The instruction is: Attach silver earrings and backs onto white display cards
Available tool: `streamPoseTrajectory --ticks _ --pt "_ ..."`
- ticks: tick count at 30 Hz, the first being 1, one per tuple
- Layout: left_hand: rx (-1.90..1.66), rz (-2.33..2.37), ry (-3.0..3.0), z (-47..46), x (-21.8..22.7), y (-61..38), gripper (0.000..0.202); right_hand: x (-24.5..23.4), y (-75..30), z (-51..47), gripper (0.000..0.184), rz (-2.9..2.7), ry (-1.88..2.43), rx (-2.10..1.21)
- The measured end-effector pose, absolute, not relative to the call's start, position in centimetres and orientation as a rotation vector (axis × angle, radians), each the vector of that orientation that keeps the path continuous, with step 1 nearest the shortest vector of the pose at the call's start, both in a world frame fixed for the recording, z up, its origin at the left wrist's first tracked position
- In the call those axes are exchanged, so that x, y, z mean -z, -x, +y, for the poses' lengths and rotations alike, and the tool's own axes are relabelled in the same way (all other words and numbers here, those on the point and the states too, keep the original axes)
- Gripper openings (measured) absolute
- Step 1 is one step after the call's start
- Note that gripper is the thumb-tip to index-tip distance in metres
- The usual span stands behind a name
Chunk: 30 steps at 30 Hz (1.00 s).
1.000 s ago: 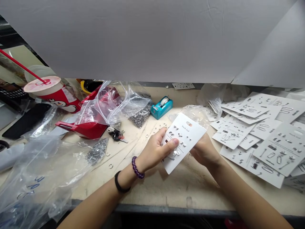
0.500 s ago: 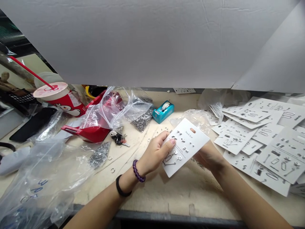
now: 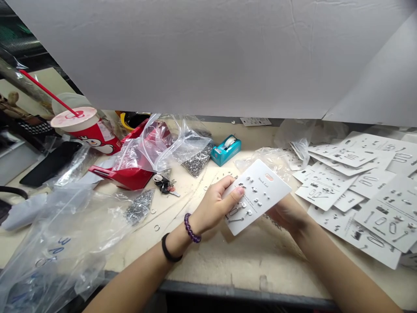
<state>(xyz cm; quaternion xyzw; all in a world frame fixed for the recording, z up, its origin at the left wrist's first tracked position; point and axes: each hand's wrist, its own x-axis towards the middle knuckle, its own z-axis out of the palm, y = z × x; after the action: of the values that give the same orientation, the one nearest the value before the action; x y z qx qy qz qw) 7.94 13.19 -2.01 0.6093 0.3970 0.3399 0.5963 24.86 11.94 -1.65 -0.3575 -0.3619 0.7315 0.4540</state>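
My left hand (image 3: 215, 202) grips a white earring card (image 3: 257, 196) by its left side, thumb on the front and fingers behind. Several small silver studs, hoops and a short chain are fixed on the card, which has a hang hole near its upper corner. Behind the card's right side is my right hand (image 3: 288, 213); its fingers are hidden there. Whether it touches the card's back or holds anything does not show. Small metal pieces (image 3: 273, 221) lie on the table just below that hand.
Overlapping earring cards (image 3: 325, 187) spread across the right. Behind my hands stand a teal tape dispenser (image 3: 226, 150) and a bag of small metal parts (image 3: 198, 161). Leftward are a red scoop (image 3: 138, 176), keys (image 3: 164, 184), plastic bags (image 3: 74, 234), a phone (image 3: 50, 163) and a red cup (image 3: 94, 134).
The whole view has shifted slightly, so most things sit a little further right. My left hand still holds the card, and my right hand stays behind it.
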Motion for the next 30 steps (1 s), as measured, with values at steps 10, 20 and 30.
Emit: streamPoseTrajectory --ticks 10,20,30 --pt "-0.804 0.916 -1.358 13.46 2.0 -7.95 0.027 2.26 -25.06 12.14 0.025 -0.966 0.834 -1.775" --pt "-0.771 0.894 -1.302 13.43 2.36 -8.24 0.031 1.95 -24.72 12.21 0.024 -1.007 0.926 -1.686" --pt "-0.774 0.833 -1.184 13.31 2.37 -8.33 0.031 2.2 -24.89 12.24 0.03 -0.967 0.904 -1.755"
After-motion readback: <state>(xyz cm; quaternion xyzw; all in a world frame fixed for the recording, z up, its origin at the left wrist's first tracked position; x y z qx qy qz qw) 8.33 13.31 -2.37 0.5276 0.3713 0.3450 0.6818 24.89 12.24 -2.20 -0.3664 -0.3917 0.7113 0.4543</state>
